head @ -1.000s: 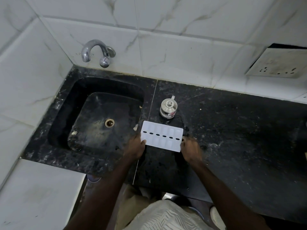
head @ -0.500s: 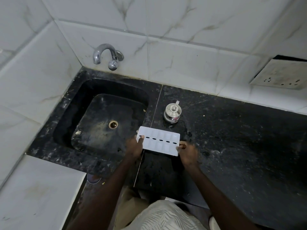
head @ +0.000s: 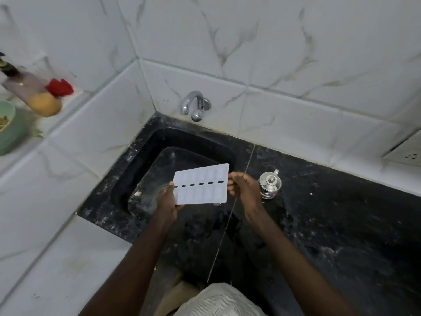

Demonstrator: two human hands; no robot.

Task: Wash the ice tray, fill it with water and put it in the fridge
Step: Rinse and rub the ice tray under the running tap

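A white ice tray (head: 201, 192) with a row of dark oval holes along its middle hangs in the air over the right part of the black sink (head: 136, 160). My left hand (head: 167, 201) grips its left short edge from below. My right hand (head: 242, 188) pinches its right short edge. The tray tilts, its right end a little higher. A chrome tap (head: 193, 106) sticks out of the tiled wall above the sink's back rim; no water runs from it.
A small steel lidded pot (head: 270, 184) stands on the black counter (head: 341, 224) just right of my right hand. On a white ledge at far left sit a green bowl (head: 5, 128), a bottle (head: 34, 92) and a red item (head: 59, 87). A socket plate (head: 407, 153) is on the right wall.
Both hands lifted the ice tray off the counter and carried it left over the sink. The camera has swung left, bringing the ledge into view.
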